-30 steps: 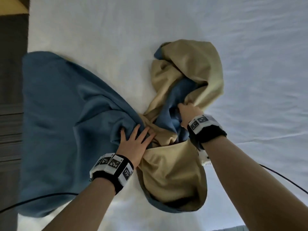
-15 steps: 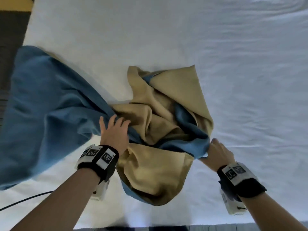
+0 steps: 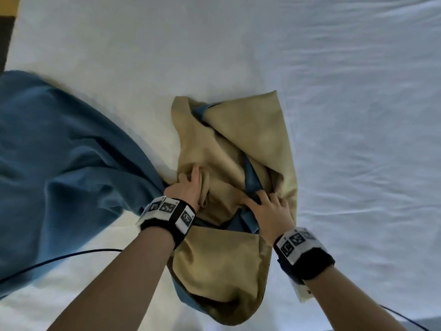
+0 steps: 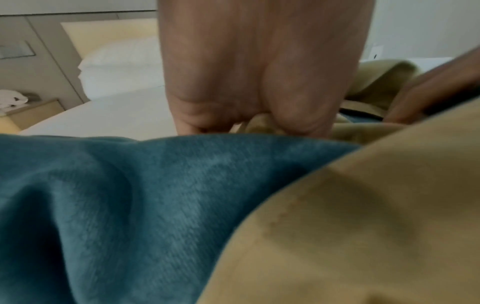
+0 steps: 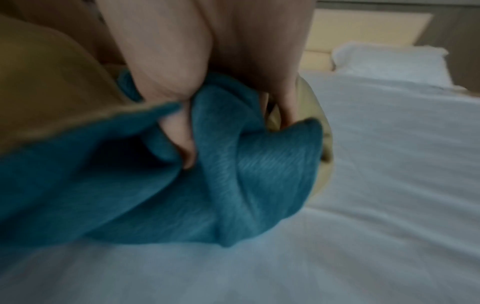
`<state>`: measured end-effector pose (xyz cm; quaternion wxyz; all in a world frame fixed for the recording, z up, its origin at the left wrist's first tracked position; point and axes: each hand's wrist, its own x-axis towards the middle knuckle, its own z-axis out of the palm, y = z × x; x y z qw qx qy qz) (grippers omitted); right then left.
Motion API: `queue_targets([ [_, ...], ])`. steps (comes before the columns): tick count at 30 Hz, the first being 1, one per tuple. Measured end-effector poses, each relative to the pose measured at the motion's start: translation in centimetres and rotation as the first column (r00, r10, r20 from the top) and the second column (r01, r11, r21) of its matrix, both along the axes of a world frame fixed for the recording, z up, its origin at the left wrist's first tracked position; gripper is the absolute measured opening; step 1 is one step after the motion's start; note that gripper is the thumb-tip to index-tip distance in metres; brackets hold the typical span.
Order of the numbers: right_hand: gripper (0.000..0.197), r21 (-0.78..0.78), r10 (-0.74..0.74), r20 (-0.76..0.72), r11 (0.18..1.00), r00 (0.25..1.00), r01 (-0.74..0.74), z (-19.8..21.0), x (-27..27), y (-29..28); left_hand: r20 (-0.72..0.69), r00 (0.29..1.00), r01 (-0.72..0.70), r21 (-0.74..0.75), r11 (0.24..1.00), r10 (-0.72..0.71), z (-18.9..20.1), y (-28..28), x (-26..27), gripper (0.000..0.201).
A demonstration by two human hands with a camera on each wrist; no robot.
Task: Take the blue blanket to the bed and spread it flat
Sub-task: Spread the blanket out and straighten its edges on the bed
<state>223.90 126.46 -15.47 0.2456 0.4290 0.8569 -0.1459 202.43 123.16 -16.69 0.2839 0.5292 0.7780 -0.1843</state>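
The blanket (image 3: 59, 163) is blue on one face and tan on the other, the bed (image 3: 358, 115) sheet white, the wristbands (image 3: 167, 215) black with black-and-white square markers.

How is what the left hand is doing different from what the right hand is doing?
The left hand grips a tan fold of the blanket; the right hand grips a blue fold. The left hand sits nearer the flat blue stretch, the right hand nearer the bare white bed. Both have fingers curled into the same bunched-up middle, and both wear marked wristbands.
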Motion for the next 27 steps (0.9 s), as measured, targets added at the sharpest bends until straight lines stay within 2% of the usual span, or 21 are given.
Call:
queue_targets([
  [2,0.062,0.005,-0.045,-0.050,0.999,0.998,0.045,0.4,0.0,0.7,-0.014,0.997,0.076,0.013,0.997,-0.076,0.3,0.4,-0.2,0.050],
  [3,0.059,-0.010,-0.057,-0.070,0.998,0.996,0.056,0.9,0.3,1.2,0.015,0.996,0.089,0.027,0.996,-0.089,0.8,0.7,-0.3,0.039],
  [6,0.047,0.050,-0.078,-0.140,0.995,0.987,0.086,3.6,2.3,4.2,0.117,0.993,-0.002,0.180,0.984,-0.019,3.9,2.9,-0.7,0.026],
  [8,0.041,0.147,-0.141,-0.226,0.973,0.964,0.176,6.0,4.7,7.0,0.206,0.974,-0.156,0.294,0.943,0.097,6.2,5.0,-0.8,0.034],
  [11,0.036,0.266,-0.241,-0.320,0.906,0.916,0.331,8.4,10.3,11.2,0.334,0.896,-0.405,0.352,0.844,0.291,8.3,7.5,-0.8,0.047],
  [13,0.035,0.294,-0.296,-0.272,0.880,0.915,0.373,8.8,13.9,13.5,0.410,0.832,-0.522,0.355,0.775,0.373,8.3,8.2,-0.2,0.048],
  [14,0.040,0.281,-0.299,-0.182,0.897,0.937,0.341,8.4,15.3,14.2,0.425,0.817,-0.544,0.348,0.764,0.389,8.1,8.1,0.6,0.053],
  [16,0.056,0.192,-0.239,0.033,0.954,0.971,0.228,7.2,16.8,14.2,0.333,0.877,-0.461,0.374,0.805,0.347,7.3,7.2,2.8,0.071],
  [17,0.062,0.131,-0.207,0.074,0.972,0.976,0.196,6.3,16.9,13.6,0.265,0.912,-0.399,0.401,0.825,0.312,6.7,6.5,4.3,0.078],
  [18,0.069,0.075,-0.193,0.052,0.979,0.980,0.189,5.4,16.7,12.8,0.210,0.937,-0.344,0.418,0.841,0.279,6.0,5.8,5.7,0.083],
  [20,0.087,-0.040,-0.240,-0.094,0.971,0.966,0.237,3.9,15.6,10.7,0.135,0.959,-0.283,0.394,0.875,0.249,4.4,4.7,8.6,0.089],
  [22,0.103,-0.129,-0.270,-0.195,0.960,0.943,0.248,2.6,14.1,8.8,0.094,0.955,-0.297,0.362,0.884,0.283,3.2,4.0,10.8,0.094],
  [25,0.117,-0.175,-0.211,-0.202,0.969,0.956,0.176,1.2,12.7,6.9,0.060,0.924,-0.369,0.409,0.835,0.379,2.4,2.9,13.2,0.103],
  [27,0.121,-0.145,-0.161,-0.207,0.981,0.965,0.133,0.5,12.5,6.2,0.074,0.888,-0.430,0.480,0.765,0.453,2.2,1.8,14.7,0.106],
])
